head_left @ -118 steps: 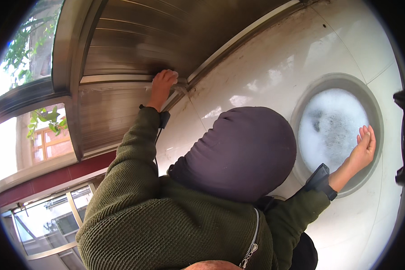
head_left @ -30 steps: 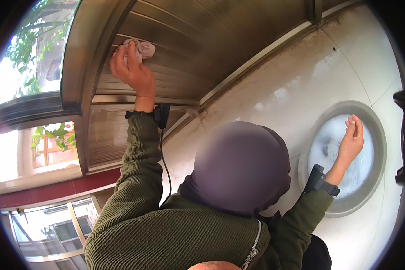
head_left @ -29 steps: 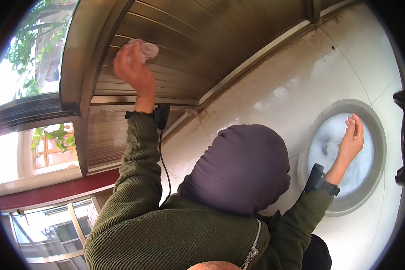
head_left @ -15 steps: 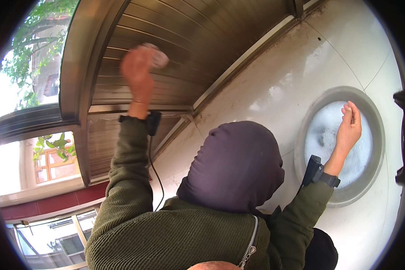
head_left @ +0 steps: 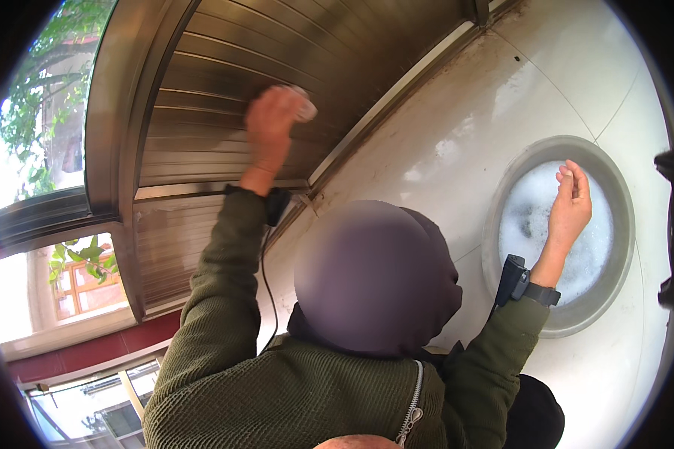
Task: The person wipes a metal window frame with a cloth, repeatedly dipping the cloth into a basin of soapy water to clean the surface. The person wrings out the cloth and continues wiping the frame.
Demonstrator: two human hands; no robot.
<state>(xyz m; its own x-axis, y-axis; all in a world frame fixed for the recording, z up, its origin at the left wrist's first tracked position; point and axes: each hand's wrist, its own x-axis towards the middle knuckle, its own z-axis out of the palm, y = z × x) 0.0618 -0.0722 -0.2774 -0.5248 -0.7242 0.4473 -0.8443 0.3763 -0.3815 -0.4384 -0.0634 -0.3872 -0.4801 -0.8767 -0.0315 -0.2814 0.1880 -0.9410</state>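
My left hand point(head_left: 269, 123), slightly blurred, is closed around a pale pinkish-white cloth point(head_left: 305, 106). The cloth is against or very near a brown metal slatted panel point(head_left: 225, 71); contact itself is hard to make out. Over to the right, my right hand point(head_left: 571, 213) hovers above a round grey basin point(head_left: 623, 247). Its fingers are loosely bent, the thumb a little apart, and nothing shows in them. Whitish, foamy water point(head_left: 528, 247) fills the basin.
Pale floor tiles point(head_left: 442, 150) meet the panel along a dirty edge. Between my arms sits a rounded dark purple cloth-covered form point(head_left: 374, 277). A thin black cable point(head_left: 266, 277) hangs from my left wrist strap. Windows point(head_left: 60, 112) stand at the left.
My left hand has moved right and slightly down along the panel with the cloth. My right hand remains over the basin with little change in its pose.
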